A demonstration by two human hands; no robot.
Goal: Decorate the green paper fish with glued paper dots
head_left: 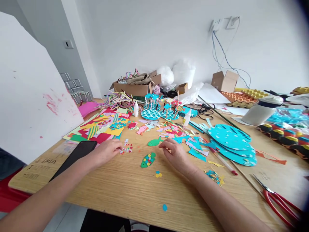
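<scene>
My left hand (109, 149) rests at the edge of a small pile of coloured paper dots (126, 147), its fingers drawn together; anything between the fingertips is too small to make out. Just right of a plain green paper fish (154, 142), my right hand (175, 154) is curled, thumb and forefinger close together near the tail. What it pinches, if anything, is hidden. Between the hands, a second green paper fish (148, 160) is covered with coloured dots. Below it lie a few yellow and blue dots (158, 174) and one blue oval (164, 207).
A black phone (74, 158) lies by my left forearm. Red-handled scissors (277, 199), a pen (224, 162) and turquoise discs (230, 138) lie to the right. Farther back are paper scraps (198, 151), glue bottles (187, 117), fish models (151, 111) and a cardboard box (132, 88).
</scene>
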